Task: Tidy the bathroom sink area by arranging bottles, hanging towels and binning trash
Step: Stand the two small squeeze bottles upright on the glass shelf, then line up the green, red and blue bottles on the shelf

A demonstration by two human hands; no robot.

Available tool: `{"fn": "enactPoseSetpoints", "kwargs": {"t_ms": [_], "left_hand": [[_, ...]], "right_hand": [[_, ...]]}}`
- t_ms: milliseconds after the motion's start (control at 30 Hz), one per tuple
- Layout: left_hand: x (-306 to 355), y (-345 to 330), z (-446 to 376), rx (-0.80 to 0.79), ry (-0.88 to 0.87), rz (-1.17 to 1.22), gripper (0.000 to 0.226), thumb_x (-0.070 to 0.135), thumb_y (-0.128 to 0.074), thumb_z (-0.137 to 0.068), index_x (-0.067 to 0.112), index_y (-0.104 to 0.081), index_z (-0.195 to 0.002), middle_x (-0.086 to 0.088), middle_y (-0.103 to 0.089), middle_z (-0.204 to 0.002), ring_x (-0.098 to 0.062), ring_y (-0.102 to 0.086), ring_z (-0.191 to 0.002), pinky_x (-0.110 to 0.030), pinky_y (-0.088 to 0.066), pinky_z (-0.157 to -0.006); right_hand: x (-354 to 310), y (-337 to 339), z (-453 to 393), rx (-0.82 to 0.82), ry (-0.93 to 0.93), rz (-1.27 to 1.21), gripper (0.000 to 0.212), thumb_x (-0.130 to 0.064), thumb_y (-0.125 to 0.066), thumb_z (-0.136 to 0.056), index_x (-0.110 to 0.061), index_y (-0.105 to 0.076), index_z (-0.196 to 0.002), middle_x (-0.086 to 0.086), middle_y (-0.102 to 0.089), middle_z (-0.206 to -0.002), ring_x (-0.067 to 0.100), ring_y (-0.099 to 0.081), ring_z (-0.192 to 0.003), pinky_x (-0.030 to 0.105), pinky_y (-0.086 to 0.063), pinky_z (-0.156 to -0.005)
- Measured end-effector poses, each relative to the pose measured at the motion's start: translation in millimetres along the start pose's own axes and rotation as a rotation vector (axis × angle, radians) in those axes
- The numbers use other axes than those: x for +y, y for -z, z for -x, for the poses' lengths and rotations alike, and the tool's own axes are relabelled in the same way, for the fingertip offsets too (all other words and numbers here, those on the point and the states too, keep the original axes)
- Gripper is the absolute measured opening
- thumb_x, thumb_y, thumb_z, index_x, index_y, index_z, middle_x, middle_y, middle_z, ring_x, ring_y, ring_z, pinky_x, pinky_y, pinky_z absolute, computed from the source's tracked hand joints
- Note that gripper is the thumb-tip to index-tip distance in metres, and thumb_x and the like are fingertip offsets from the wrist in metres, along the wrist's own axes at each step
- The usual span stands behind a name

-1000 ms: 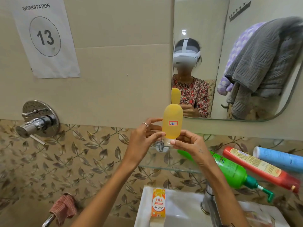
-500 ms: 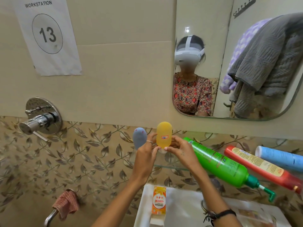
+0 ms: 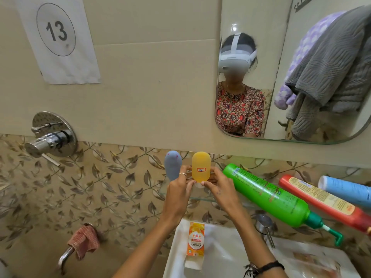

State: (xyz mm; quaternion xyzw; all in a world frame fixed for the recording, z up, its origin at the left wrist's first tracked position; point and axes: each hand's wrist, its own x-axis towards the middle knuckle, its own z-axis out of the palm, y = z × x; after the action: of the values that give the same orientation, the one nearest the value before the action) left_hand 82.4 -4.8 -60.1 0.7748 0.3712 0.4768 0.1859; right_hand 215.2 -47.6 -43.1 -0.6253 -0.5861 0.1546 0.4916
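Two hands, the left hand (image 3: pixel 177 194) and the right hand (image 3: pixel 219 190), pinched the rounded translucent yellow bottle (image 3: pixel 201 167) at its lower end, upright on the glass shelf (image 3: pixel 197 197), just beside a rounded grey-blue bottle (image 3: pixel 172 165) and left of the lying green pump bottle (image 3: pixel 267 194).

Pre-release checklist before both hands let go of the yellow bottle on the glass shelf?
1. Translucent yellow squeeze bottle upright, cap down: ok.
2. Left hand and right hand both hold its lower end: ok.
3. Cap seated flat on the glass shelf: cannot tell, fingers hide it.
4. Clear of the grey-blue squeeze bottle standing beside it: ok, gap visible.
5. Green pump bottle lying tilted on the shelf, pump overhanging: not ok, needs standing.
6. Orange carton on the white sink: not ok, still there.
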Motion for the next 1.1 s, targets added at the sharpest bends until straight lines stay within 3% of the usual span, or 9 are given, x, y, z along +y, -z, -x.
{"fn": "enactPoseSetpoints", "kwargs": {"t_ms": [133,200,367,500,633,700,833,967,1100], "left_hand": [[-0.3,-1.6,1.7,0.02,0.014,0.02,0.025,0.009,-0.059,-0.089,0.019,-0.055,-0.111,0.017,-0.064,-0.09,0.008,-0.061,-0.081,-0.001,-0.045,-0.067],[-0.9,-1.7,3.8,0.041,0.026,0.019,0.02,0.009,-0.059,-0.089,0.018,-0.06,-0.107,0.018,-0.063,-0.087,0.006,-0.061,-0.079,0.002,-0.042,-0.067],[2.9,0.3,11.9,0.125,0.009,0.015,0.011,0.009,-0.061,-0.088,0.018,-0.063,-0.093,0.015,-0.061,-0.081,-0.003,-0.06,-0.073,-0.007,-0.045,-0.064],[27.0,-3.1,12.0,0.183,-0.175,0.012,0.008,0.007,-0.064,-0.085,0.013,-0.064,-0.09,0.004,-0.062,-0.081,-0.006,-0.056,-0.074,-0.018,-0.046,-0.063],[66.4,-24.0,7.1,-0.041,-0.424,-0.012,0.017,0.006,-0.061,-0.084,0.008,-0.067,-0.1,-0.006,-0.069,-0.096,-0.011,-0.061,-0.087,-0.022,-0.048,-0.073],[79.6,-39.2,2.6,-0.234,-0.524,-0.07,0.034,0.004,-0.063,-0.079,0.007,-0.064,-0.114,-0.01,-0.066,-0.115,-0.021,-0.062,-0.106,-0.029,-0.049,-0.087],[90.0,-74.7,-2.5,-0.57,-0.638,-0.265,0.063,0.02,-0.063,-0.083,0.008,-0.039,-0.14,-0.01,-0.039,-0.148,-0.022,-0.034,-0.138,-0.034,-0.021,-0.114],[86.9,-101.8,-7.3,-0.586,-0.668,-0.476,0.075,0.028,-0.058,-0.083,0.018,-0.021,-0.147,-0.004,-0.022,-0.156,-0.017,-0.014,-0.145,-0.038,0.002,-0.117],[91.1,-114.1,-8.2,-0.508,-0.631,-0.406,0.067,0.027,-0.062,-0.075,0.018,-0.04,-0.138,-0.007,-0.046,-0.137,-0.021,-0.037,-0.134,-0.049,-0.002,-0.115]], "right_hand": [[-0.8,-0.8,-0.3,0.019,-0.02,0.005,0.038,-0.011,-0.067,-0.083,-0.008,-0.056,-0.119,0.009,-0.071,-0.106,0.018,-0.067,-0.098,0.029,-0.053,-0.086],[-1.0,-1.0,0.3,0.03,-0.02,0.011,0.038,-0.01,-0.067,-0.082,-0.008,-0.057,-0.118,0.009,-0.071,-0.106,0.019,-0.068,-0.097,0.026,-0.052,-0.083],[0.0,5.5,8.4,0.151,0.012,0.051,0.043,-0.011,-0.067,-0.082,-0.015,-0.056,-0.123,-0.009,-0.061,-0.105,0.003,-0.061,-0.08,0.008,-0.045,-0.069],[-0.8,16.4,28.1,0.453,-0.003,-0.054,0.023,-0.008,-0.067,-0.083,-0.016,-0.066,-0.105,-0.007,-0.067,-0.094,-0.008,-0.058,-0.077,-0.003,-0.042,-0.067],[6.8,22.1,63.2,0.766,-0.238,-0.45,0.011,-0.011,-0.063,-0.086,-0.021,-0.067,-0.084,0.003,-0.071,-0.083,0.01,-0.067,-0.076,0.023,-0.054,-0.072],[14.9,23.7,83.6,0.884,-0.353,-0.57,0.009,-0.013,-0.062,-0.087,-0.018,-0.068,-0.083,0.003,-0.071,-0.076,0.006,-0.067,-0.069,0.021,-0.055,-0.064],[25.1,30.0,103.2,0.988,-0.441,-0.454,0.01,-0.015,-0.067,-0.083,-0.018,-0.071,-0.074,0.002,-0.071,-0.075,0.015,-0.063,-0.072,0.027,-0.05,-0.068],[25.0,29.4,107.4,0.999,-0.44,-0.436,0.01,-0.015,-0.065,-0.084,-0.015,-0.069,-0.075,0.007,-0.07,-0.081,0.019,-0.063,-0.077,0.03,-0.05,-0.07],[31.3,31.5,112.1,1.008,-0.42,-0.399,0.01,-0.011,-0.067,-0.083,-0.013,-0.07,-0.074,0.007,-0.069,-0.082,0.01,-0.062,-0.074,0.01,-0.046,-0.062]]}}
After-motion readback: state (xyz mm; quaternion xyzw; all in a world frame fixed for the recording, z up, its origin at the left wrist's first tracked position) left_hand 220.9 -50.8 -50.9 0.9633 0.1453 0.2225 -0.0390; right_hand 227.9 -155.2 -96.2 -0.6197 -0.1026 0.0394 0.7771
